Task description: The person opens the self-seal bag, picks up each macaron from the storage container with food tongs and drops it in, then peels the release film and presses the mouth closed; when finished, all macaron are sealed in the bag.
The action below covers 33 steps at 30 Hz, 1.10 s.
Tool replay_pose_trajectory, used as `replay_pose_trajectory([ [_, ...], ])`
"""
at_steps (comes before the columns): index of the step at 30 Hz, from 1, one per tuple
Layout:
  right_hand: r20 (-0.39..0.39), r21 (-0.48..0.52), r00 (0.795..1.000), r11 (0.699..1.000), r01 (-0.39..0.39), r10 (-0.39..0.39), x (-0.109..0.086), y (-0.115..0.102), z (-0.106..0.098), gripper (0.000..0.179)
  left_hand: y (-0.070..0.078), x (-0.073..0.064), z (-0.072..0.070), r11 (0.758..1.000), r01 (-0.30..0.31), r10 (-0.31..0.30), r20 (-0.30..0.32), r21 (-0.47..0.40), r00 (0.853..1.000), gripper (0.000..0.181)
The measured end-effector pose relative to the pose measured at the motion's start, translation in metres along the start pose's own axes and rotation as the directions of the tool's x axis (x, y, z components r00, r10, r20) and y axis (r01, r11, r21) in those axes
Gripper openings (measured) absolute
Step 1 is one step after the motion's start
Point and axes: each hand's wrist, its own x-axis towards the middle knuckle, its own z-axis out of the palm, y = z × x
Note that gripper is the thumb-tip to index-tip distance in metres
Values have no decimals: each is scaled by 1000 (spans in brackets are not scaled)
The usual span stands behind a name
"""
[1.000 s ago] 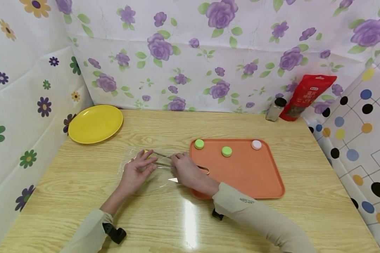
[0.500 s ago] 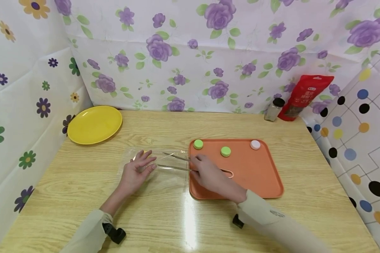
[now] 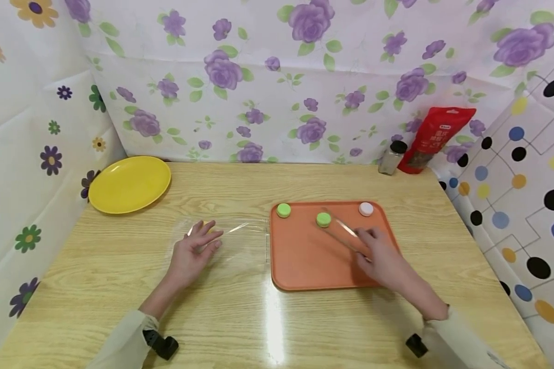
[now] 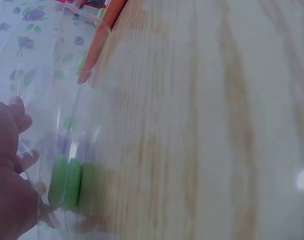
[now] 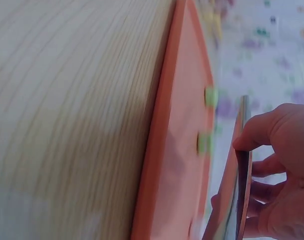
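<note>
Now the Tongs (image 3: 347,227) Are Over the Orange Tray (image 3: 309,264)

The tongs' two thin arms are spread apart. Seen from the head, one tip is on each side of the middle green cookie (image 3: 323,220), but I cannot tell if they touch it. The right hand (image 3: 382,258) grips the tongs with its thumb and fingers.

Two more cookies sit on the tray. One is another green cookie (image 3: 283,210) in the far left corner. The other is a pale pink cookie (image 3: 366,209) near the far right corner.

Just beside the tray, on the left, a clear plastic bag (image 3: 242,253) lies on the wooden worktop (image 3: 221,328). The left hand (image 3: 190,256) is at the bag with its fingers a little bent, and I cannot tell if they pinch the plastic. The left wrist view shows one green cookie (image 4: 65,183) through the plastic, close to that hand. From the head, a bit of yellow peeks out by the fingers.

Farther back on the left is a yellow plate (image 3: 129,184). At the back on the right, a small jar (image 3: 390,163) with a black lid stands beside a red pouch (image 3: 436,136). Behind them hangs a cloth (image 3: 240,118) with purple flowers.
</note>
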Motion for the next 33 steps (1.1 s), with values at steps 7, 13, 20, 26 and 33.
replay_pose_trajectory([
  [7, -86, -84, 991, 990, -112, 105, -23, 43, -21, 40, -1, 1, 0, 1000, 3, -3, -7, -2, 1000, 21],
  [13, -64, -131, 978, 970, -204, 197, -31, 63, -26, 41, -1, 1, 1, 1000, 4, -4, -10, -10, 1000, 21],
  [20, -13, -148, 969, 958, -247, 248, -28, 74, -25, 42, -1, 1, 1, 1000, 2, -2, -6, 1, 1000, 22],
  [26, 30, -167, 959, 947, -273, 282, -20, 81, -24, 42, 0, 2, 0, 1000, -3, 3, -5, 5, 1000, 22],
  [33, 42, -160, 952, 942, -294, 304, -14, 83, -19, 42, -1, 2, 0, 1000, -1, 1, -6, 15, 1000, 22],
])
